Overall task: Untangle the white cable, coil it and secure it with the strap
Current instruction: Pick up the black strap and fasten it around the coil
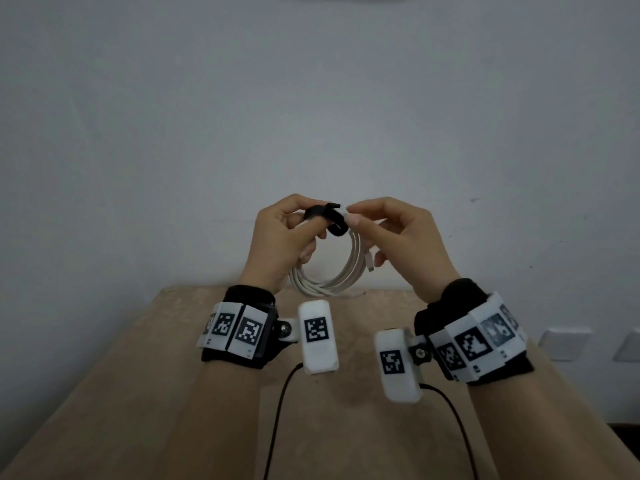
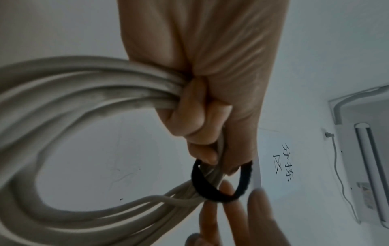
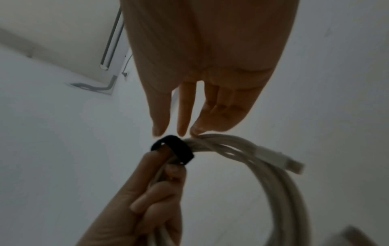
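Left hand point(image 1: 277, 233): raised at frame centre, grip curling round the coiled white cable point(image 1: 332, 275), thumb tucking under the black strap point(image 1: 329, 216). Right hand point(image 1: 398, 233): fingertips point(image 3: 196, 130) pinching the bundle just beside the strap, remaining fingers extending loosely. Cable: hanging in several loops, USB plug point(image 3: 282, 159) dangling at the right, strap looping loosely round the strands. Beige worktop point(image 1: 173, 393) lying below; wall sockets point(image 1: 564, 342) sitting at right.

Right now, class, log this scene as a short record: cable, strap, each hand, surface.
cable: white, coiled in loops, held above the table
strap: black, looped round the coil's top
left hand: grip curled round the coil beside the strap
right hand: fingertips at the coil beside the strap; grip unclear
table: tan, below both hands
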Demonstrator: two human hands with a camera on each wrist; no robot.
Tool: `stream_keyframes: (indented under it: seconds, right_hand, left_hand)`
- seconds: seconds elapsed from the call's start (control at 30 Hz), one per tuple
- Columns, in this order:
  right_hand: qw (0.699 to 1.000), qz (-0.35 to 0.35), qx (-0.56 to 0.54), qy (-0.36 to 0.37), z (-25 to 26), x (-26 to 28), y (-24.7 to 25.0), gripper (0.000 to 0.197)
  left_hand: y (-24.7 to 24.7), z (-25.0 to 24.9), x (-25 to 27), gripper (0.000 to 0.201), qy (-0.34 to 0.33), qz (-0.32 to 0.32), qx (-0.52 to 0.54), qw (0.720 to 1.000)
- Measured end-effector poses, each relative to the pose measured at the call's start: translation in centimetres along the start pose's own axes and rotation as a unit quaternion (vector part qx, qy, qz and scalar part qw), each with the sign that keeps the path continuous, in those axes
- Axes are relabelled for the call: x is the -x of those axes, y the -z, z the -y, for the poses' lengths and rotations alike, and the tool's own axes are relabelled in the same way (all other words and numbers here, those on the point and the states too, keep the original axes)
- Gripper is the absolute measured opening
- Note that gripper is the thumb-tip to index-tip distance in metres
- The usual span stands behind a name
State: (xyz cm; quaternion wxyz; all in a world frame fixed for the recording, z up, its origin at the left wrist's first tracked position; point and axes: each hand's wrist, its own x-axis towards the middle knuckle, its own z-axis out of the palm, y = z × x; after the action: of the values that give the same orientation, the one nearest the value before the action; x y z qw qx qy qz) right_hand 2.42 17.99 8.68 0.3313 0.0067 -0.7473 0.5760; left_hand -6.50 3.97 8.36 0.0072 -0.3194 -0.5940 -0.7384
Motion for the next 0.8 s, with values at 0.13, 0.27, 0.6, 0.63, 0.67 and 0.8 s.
stream_keyframes:
  seconds: [0.13,0.27,0.6,0.63,0.67,0.8]
  right_hand:
    - [0.994,0.017,0.095,0.054,-0.1,-0.1,0.3,0.015]
    - [0.993,0.057,0.095,0.050,-0.1,-0.2,0.9,0.018]
    - [0.986,0.062,0.133,0.074,0.0,-0.3,1.4,0.017]
    - [0.986,0.067,0.125,0.084,0.1,-0.2,1.3,0.015]
    - [0.987,0.076,0.106,0.095,0.3,-0.1,1.2,0.014]
    - [0.990,0.108,-0.025,0.086,1.0,0.0,1.7,0.017]
  left_hand:
    - [-0.2,0.0,0.0,0.012,0.011,0.010,-0.014,1.000]
    - [-0.3,0.0,0.1,0.014,0.016,0.026,-0.034,0.999]
    - [-1.1,0.1,0.2,0.004,0.027,0.047,-0.053,0.997]
    - [-1.1,0.1,0.3,0.003,0.029,0.051,-0.055,0.997]
    - [-1.1,0.1,0.3,0.003,0.030,0.055,-0.057,0.996]
    - [-0.9,0.2,0.2,0.006,0.035,0.054,-0.047,0.997]
